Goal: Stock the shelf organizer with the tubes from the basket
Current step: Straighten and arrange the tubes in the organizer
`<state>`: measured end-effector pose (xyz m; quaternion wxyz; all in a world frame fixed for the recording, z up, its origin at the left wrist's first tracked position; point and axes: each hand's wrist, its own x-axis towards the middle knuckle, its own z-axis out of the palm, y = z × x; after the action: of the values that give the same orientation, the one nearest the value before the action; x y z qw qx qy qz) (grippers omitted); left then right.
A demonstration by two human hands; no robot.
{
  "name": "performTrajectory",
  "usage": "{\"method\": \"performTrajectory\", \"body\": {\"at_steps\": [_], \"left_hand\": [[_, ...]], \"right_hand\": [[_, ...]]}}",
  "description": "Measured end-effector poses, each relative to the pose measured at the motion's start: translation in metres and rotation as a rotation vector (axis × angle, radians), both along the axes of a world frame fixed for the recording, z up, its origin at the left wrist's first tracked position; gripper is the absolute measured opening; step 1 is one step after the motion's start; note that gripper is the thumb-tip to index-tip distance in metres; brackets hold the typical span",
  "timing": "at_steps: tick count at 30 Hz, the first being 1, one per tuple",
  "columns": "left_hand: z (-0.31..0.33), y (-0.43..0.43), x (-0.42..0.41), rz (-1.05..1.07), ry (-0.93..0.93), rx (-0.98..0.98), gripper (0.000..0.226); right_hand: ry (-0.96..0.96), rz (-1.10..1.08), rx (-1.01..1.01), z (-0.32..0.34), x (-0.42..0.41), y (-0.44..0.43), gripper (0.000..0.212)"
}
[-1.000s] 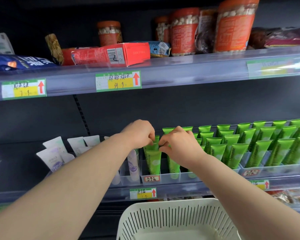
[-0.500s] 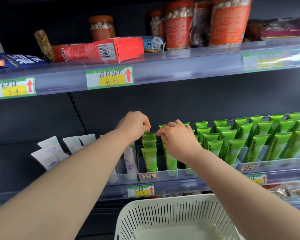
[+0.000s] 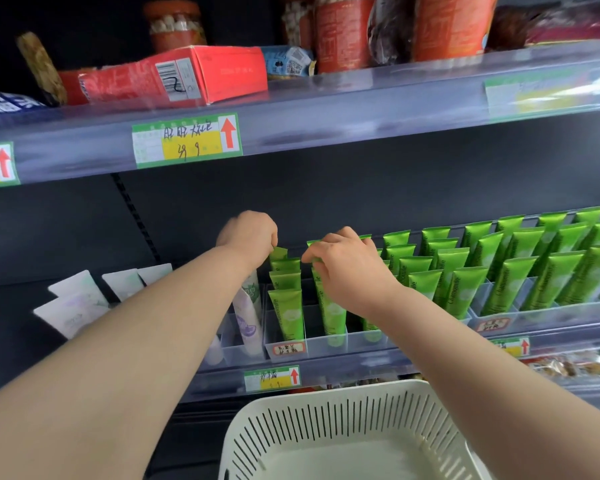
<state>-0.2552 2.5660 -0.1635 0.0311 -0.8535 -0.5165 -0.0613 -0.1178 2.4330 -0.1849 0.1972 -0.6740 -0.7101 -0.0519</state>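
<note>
Two hands are seen parted over the clear shelf organizer [image 3: 317,345], where one second earlier they were bunched knuckle to knuckle above a single row of green tubes [image 3: 458,292]. The left hand [image 3: 248,237] is now held at the leftmost green row, its curled fingertips pinched on the crimped top of the first-row tube [image 3: 279,253] at the back of that row. The right hand [image 3: 347,268] has been shifted one row over, and the top edge of the second-row tube [image 3: 316,278] is nipped between its bent fingers. Both tubes are stood upright in their slots, caps down, in line with those in front of them.

The spreading of the hands is judged to mean that the last tube has been seated and that neighbouring rows are being straightened rather than filled. That reading is supported by the white basket [image 3: 326,410] below the shelf: no tube is seen on the part of its floor that is shown, though its near side is cut off by the frame. The stocking is therefore taken to be at or close to its end.

Pale white tubes [image 3: 77,306] are ranged to the left of the green stock, and a red box [image 3: 174,76] is laid on the shelf above.
</note>
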Motion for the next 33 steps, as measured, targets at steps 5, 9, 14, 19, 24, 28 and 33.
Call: {"method": "performTrajectory", "body": {"at_steps": [5, 9, 14, 19, 24, 28, 33], "left_hand": [[-0.002, 0.003, 0.009, -0.009, -0.03, -0.005, 0.011], [0.0, 0.003, 0.016, -0.031, -0.161, -0.071, 0.012], [-0.007, 0.002, 0.014, -0.03, -0.187, -0.133, 0.017], [-0.006, 0.0, 0.006, -0.031, -0.265, -0.155, 0.018], [-0.002, 0.003, -0.009, -0.061, -0.334, -0.148, 0.021], [0.007, 0.003, -0.027, -0.062, -0.39, -0.152, 0.022], [0.016, -0.001, -0.058, -0.032, -0.373, -0.122, 0.022]], "right_hand": [[-0.01, -0.011, 0.008, -0.001, 0.004, 0.006, 0.035], [0.002, -0.034, 0.001, -0.002, 0.007, 0.008, 0.04], [0.0, -0.039, -0.026, -0.004, 0.007, 0.007, 0.041], [-0.006, -0.04, -0.031, -0.002, 0.003, 0.008, 0.04], [-0.009, -0.024, -0.009, 0.005, -0.012, 0.011, 0.042], [-0.022, 0.016, 0.012, 0.009, -0.03, 0.016, 0.041], [-0.028, 0.044, 0.015, 0.007, -0.058, 0.025, 0.028]]}}
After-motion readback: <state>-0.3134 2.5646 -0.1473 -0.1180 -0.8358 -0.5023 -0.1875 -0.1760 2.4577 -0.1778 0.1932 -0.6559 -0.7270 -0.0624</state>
